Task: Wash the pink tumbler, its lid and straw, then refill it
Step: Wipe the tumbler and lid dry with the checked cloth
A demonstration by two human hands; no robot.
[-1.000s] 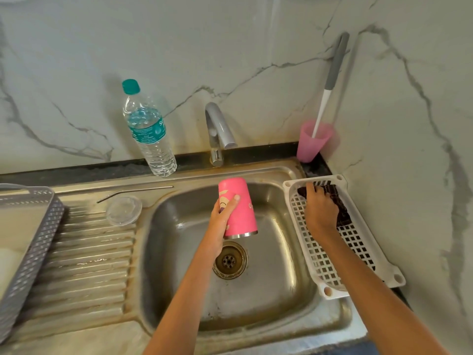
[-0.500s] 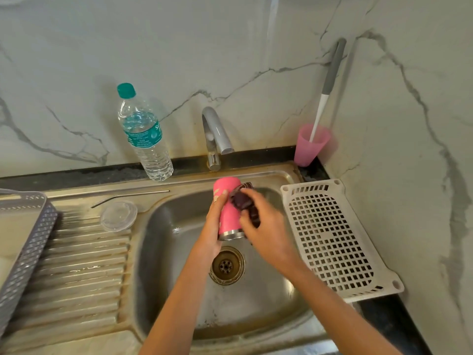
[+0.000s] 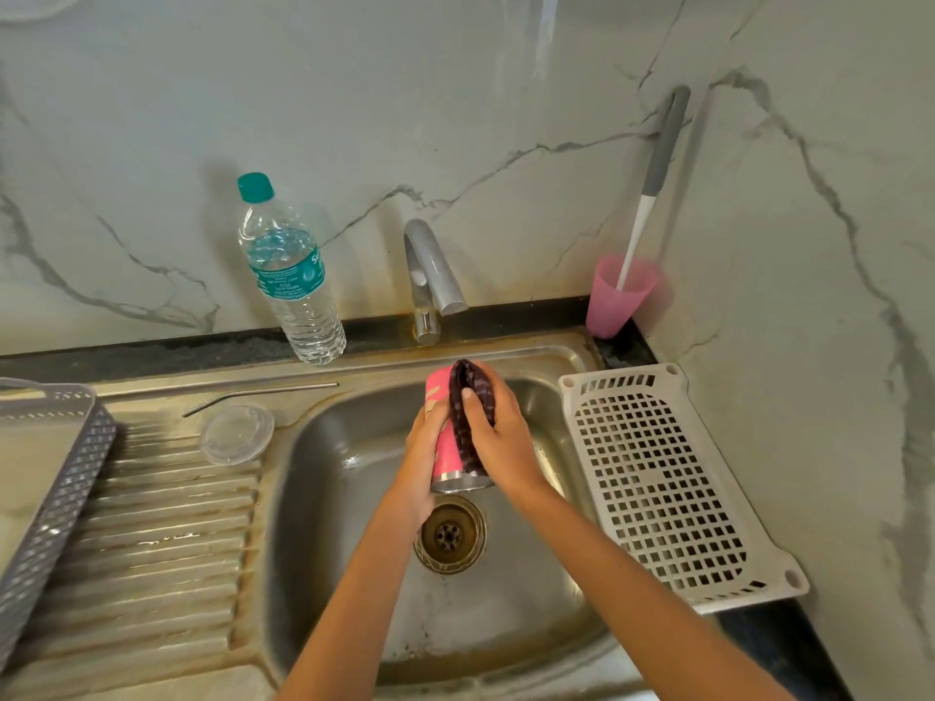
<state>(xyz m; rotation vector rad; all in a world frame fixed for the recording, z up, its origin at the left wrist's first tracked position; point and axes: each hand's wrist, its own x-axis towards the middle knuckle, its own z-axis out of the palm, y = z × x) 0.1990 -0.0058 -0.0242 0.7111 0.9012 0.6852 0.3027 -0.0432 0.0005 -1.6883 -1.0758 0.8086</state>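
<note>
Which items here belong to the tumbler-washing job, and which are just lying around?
Job: tumbler, scrubber, lid, straw, tap, bottle (probably for refilling).
Lying about: cup, brush, tray, basket.

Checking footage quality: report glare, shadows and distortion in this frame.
Head view: a glare streak runs down the wall at top; a small glint sits in the sink; the water bottle throws a soft shadow leftward; wide-angle distortion bows the counter edge and white tray.
</note>
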